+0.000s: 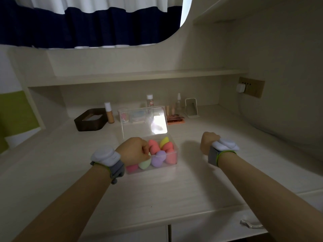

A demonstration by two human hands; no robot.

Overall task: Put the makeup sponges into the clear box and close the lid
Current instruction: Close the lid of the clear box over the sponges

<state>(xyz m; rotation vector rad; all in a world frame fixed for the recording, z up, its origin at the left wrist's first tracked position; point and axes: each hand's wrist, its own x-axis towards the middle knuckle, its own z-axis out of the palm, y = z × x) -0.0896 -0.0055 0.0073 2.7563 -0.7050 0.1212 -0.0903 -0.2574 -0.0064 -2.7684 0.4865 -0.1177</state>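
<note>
The clear plastic box (172, 158) sits on the pale wood-grain surface (157, 189), its hinged transparent lid (143, 122) standing upright at the box's far edge. Inside the box lie egg-shaped foam makeup sponges: coral pink ones (153, 145), a yellow one (164, 140), a lilac one (158, 158), a pale green one (145, 163) and a deeper pink one (132, 168) at the box's near left corner. The left hand (133, 151) is over the box's left side, its fingers (146, 151) curled down among the sponges; they seem to pinch the pale green sponge, though the grip itself is hidden. The right hand (208, 143) hovers to the right of the box, well apart from it, fingers curled into a loose fist holding nothing visible. Behind the box stand a dark brown tray (90, 122) and small bottles (109, 112).
</note>
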